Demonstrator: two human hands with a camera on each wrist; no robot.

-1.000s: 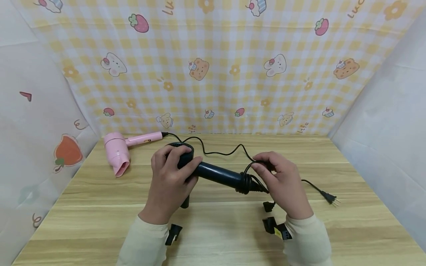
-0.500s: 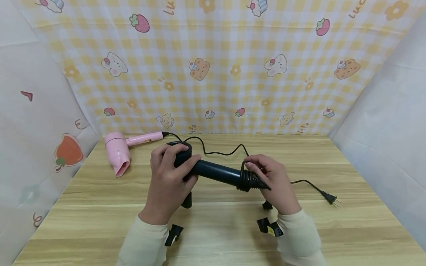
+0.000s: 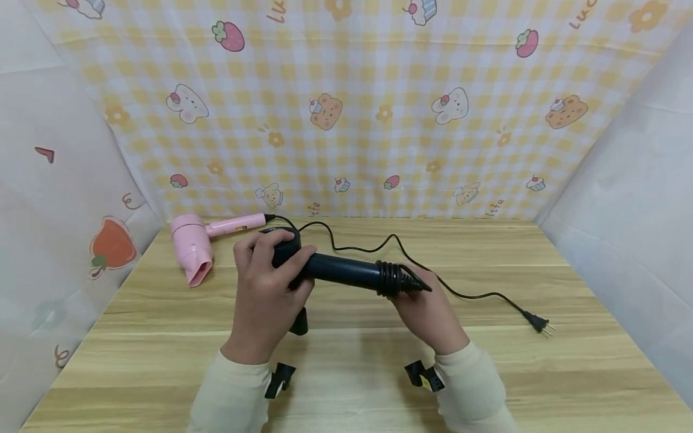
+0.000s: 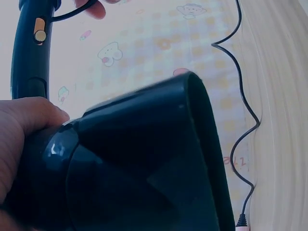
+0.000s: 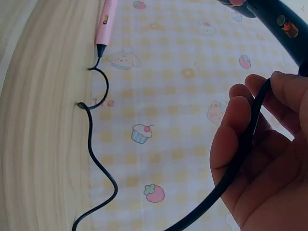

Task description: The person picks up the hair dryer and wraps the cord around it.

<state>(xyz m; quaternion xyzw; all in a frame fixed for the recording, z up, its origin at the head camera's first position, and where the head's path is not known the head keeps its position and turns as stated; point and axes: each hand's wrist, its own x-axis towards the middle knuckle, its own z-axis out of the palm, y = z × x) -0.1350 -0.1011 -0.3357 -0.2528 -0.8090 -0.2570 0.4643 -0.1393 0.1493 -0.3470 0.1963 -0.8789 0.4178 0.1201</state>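
Observation:
A dark hair dryer [image 3: 346,270] is held above the table, its handle pointing right. My left hand [image 3: 267,288] grips its head, fingers over the top; the wide nozzle [image 4: 144,154] fills much of the left wrist view. Black cord [image 3: 388,278] is coiled around the handle's end. Behind that end my right hand [image 3: 430,313] is partly hidden in the head view. In the right wrist view, the curled fingers and thumb of my right hand [image 5: 269,144] hold a length of black cord [image 5: 211,195] near the handle.
A pink hair dryer [image 3: 192,246] lies at the table's back left. Its black cord [image 3: 357,249] runs right across the wooden table [image 3: 346,361] to a two-pin plug [image 3: 538,323]. A patterned curtain [image 3: 357,150] stands behind the table.
My right hand has moved left and down, passing behind the handle's end, with the cord drawn closer round it. The dark dryer and my left hand have shifted slightly left and up.

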